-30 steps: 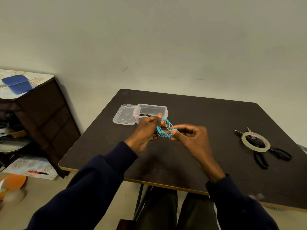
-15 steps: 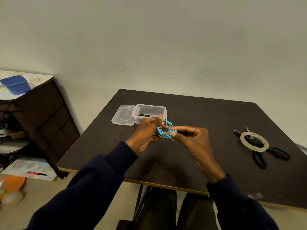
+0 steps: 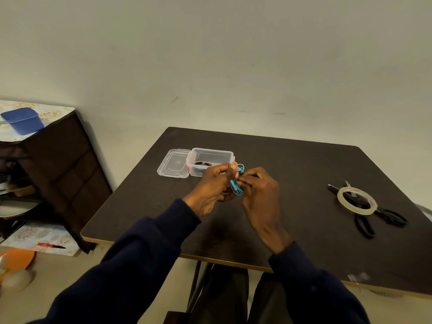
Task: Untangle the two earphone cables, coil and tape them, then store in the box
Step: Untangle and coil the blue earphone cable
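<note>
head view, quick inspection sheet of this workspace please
surface: dark table, light edge strip at the front
job's things: clear box open, lid beside it; tape roll lying on scissors
clutter: blue tub on dark cabinet
hands: left hand and right hand both hold the blue cable above the table
cables: blue cable bunched in loops; dark item in the box, unclear what
surroundings: plain wall behind, cabinet left of the table

This looks like a lived-in room of a home: a dark desk (image 3: 304, 171) stands near a bare painted wall (image 3: 233, 66). Beside it is a dark cabinet (image 3: 65, 169) with a floral covering (image 3: 53, 111) on top (a blue plastic tub (image 3: 22, 121) sits there) and what look like plates (image 3: 14, 208) on its shelves.
</note>
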Motion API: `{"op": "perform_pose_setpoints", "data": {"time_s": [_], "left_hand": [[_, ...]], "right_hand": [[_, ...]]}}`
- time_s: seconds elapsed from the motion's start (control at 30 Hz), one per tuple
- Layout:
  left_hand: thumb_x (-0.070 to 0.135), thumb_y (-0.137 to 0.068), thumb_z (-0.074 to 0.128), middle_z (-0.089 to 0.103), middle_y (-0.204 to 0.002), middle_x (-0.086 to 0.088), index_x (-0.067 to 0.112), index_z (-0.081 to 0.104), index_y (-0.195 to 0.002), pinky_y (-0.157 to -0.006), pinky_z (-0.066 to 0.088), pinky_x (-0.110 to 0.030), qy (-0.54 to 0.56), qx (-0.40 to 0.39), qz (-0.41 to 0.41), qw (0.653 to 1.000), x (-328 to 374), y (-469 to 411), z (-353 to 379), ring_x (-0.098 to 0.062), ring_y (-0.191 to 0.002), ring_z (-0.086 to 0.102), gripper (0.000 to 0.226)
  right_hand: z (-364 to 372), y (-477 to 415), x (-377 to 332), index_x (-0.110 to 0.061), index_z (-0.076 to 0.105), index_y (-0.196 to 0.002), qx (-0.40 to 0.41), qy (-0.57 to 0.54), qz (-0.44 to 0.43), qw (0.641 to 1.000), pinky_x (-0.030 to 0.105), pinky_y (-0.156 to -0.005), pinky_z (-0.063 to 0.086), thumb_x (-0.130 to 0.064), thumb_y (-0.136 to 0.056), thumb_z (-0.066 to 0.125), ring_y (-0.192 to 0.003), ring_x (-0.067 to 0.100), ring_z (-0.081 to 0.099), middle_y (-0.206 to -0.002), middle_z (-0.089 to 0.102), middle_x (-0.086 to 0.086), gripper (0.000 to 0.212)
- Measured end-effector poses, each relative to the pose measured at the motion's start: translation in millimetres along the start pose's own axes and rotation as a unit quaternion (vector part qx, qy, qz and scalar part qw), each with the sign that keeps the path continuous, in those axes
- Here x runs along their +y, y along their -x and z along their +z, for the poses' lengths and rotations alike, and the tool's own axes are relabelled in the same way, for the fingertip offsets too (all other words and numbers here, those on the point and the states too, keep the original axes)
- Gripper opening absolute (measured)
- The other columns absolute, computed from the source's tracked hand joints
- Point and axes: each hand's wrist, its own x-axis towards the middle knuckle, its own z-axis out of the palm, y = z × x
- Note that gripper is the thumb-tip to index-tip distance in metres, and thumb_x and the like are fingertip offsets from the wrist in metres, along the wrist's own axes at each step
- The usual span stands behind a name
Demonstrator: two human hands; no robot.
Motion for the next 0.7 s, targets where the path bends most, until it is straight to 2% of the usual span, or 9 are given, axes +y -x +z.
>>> {"op": "perform_pose_setpoints", "data": {"time_s": [0.1, 0.2, 0.27, 0.3, 0.37, 0.43, 0.53, 0.7], "left_hand": [[0.044, -0.1, 0.053, 0.072, -0.101, -0.012, 0.014, 0.068, -0.102, -0.074, 0.057, -0.033, -0.007, -0.014, -0.002, 1.0, -1, 1, -1, -0.027, -0.092, 0.07, 0.034], [0.043, -0.101, 0.051, 0.074, -0.108, -0.013, 0.012, 0.067, -0.108, -0.079, 0.059, -0.036, -0.012, -0.029, -0.006, 0.999, 2, 1, -4, -0.028, -0.094, 0.072, 0.035], [0.043, -0.101, 0.051, 0.074, -0.11, -0.014, 0.01, 0.067, -0.112, -0.079, 0.059, -0.035, -0.013, -0.045, -0.009, 0.999, 6, 1, -7, -0.028, -0.095, 0.072, 0.038], [0.044, -0.101, 0.051, 0.074, -0.111, -0.014, 0.011, 0.067, -0.114, -0.079, 0.059, -0.035, -0.017, -0.055, -0.008, 0.998, 8, 1, -8, -0.028, -0.096, 0.073, 0.039], [0.046, -0.1, 0.051, 0.073, -0.113, -0.016, 0.013, 0.068, -0.117, -0.084, 0.058, -0.039, -0.032, -0.069, -0.009, 0.997, 9, 1, -10, -0.031, -0.1, 0.072, 0.04], [0.046, -0.099, 0.052, 0.072, -0.112, -0.019, 0.01, 0.068, -0.118, -0.089, 0.057, -0.044, -0.045, -0.068, -0.012, 0.997, 10, 0, -11, -0.035, -0.104, 0.071, 0.044], [0.046, -0.099, 0.053, 0.073, -0.11, -0.02, 0.008, 0.069, -0.116, -0.091, 0.057, -0.047, -0.06, -0.065, -0.007, 0.996, 12, 0, -12, -0.037, -0.104, 0.071, 0.045], [0.047, -0.099, 0.051, 0.073, -0.109, -0.019, 0.002, 0.068, -0.115, -0.085, 0.059, -0.041, -0.076, -0.05, -0.006, 0.996, 13, 0, -15, -0.033, -0.1, 0.072, 0.051]], "right_hand": [[-4, -9, 0, -0.012, 0.072, -0.088, 0.012, -0.097, 0.105, 0.99, 0.014, -0.066, 0.054, -0.011, -0.077, 0.083, -0.072, 0.006, 0.064, -0.085, 0.07, 0.002, 0.016], [-9, -22, 7, -0.017, 0.061, -0.097, -0.056, -0.167, 0.217, 0.96, 0.013, -0.063, 0.053, -0.02, -0.072, 0.088, -0.074, 0.005, 0.061, -0.086, 0.063, -0.005, 0.036], [-16, -29, 12, -0.017, 0.061, -0.113, -0.145, -0.271, 0.277, 0.91, 0.018, -0.071, 0.057, -0.02, -0.074, 0.086, -0.089, 0.011, 0.067, -0.1, 0.067, 0.0, 0.046], [-19, -31, 15, -0.018, 0.063, -0.119, -0.184, -0.338, 0.298, 0.874, 0.026, -0.078, 0.06, -0.016, -0.077, 0.083, -0.097, 0.017, 0.07, -0.108, 0.069, 0.003, 0.046], [-23, -30, 16, -0.018, 0.07, -0.116, -0.226, -0.423, 0.307, 0.822, 0.038, -0.084, 0.06, -0.008, -0.084, 0.076, -0.102, 0.026, 0.072, -0.11, 0.074, 0.007, 0.034], [-22, -24, 14, -0.015, 0.074, -0.107, -0.214, -0.441, 0.308, 0.816, 0.039, -0.084, 0.061, -0.005, -0.086, 0.073, -0.098, 0.028, 0.073, -0.104, 0.076, 0.008, 0.024], [-19, -16, 13, -0.007, 0.075, -0.105, -0.157, -0.468, 0.315, 0.811, 0.042, -0.083, 0.061, -0.007, -0.082, 0.076, -0.095, 0.032, 0.074, -0.101, 0.076, 0.014, 0.023], [-23, -11, 19, -0.001, 0.072, -0.109, -0.161, -0.543, 0.351, 0.746, 0.033, -0.08, 0.061, -0.009, -0.078, 0.075, -0.096, 0.028, 0.073, -0.106, 0.074, 0.019, 0.032]]}}
